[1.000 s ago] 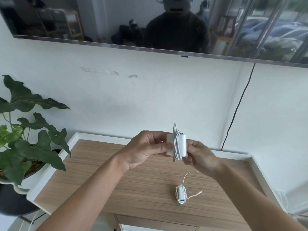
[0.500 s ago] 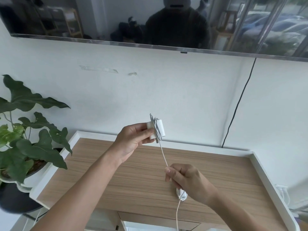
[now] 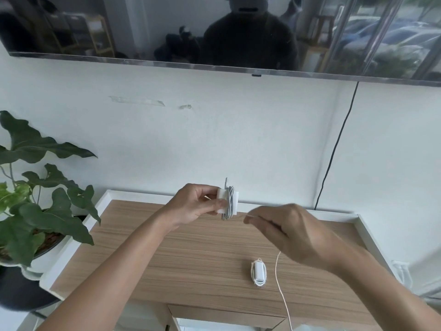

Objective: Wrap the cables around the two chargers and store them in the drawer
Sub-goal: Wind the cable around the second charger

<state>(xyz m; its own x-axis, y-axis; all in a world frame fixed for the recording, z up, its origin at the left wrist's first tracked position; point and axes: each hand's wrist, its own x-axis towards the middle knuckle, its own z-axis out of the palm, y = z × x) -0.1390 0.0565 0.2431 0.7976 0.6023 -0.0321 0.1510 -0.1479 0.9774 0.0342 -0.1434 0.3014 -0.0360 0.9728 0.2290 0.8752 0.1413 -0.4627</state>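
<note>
My left hand (image 3: 195, 204) grips a white charger (image 3: 228, 202) in the air above the back of the wooden tabletop (image 3: 167, 254); several turns of white cable are wound around its middle. My right hand (image 3: 286, 231), blurred, pinches the loose cable (image 3: 281, 290) to the right of the charger, and the rest of that cable hangs down past the table's front edge. A second white charger (image 3: 259, 273), with its cable wrapped around it, lies on the tabletop below my right hand. The open drawer (image 3: 226, 317) shows under the table's front edge.
A potted plant (image 3: 35, 211) with large leaves stands at the left of the table. A raised white rim (image 3: 367, 235) runs around the tabletop. A dark screen (image 3: 214, 32) hangs on the wall above, with a black cord (image 3: 334, 149) running down at the right.
My right hand has risen from low over the table to beside the charger, carrying the loose cable up and to the right. The left hand and charger shifted slightly lower.
</note>
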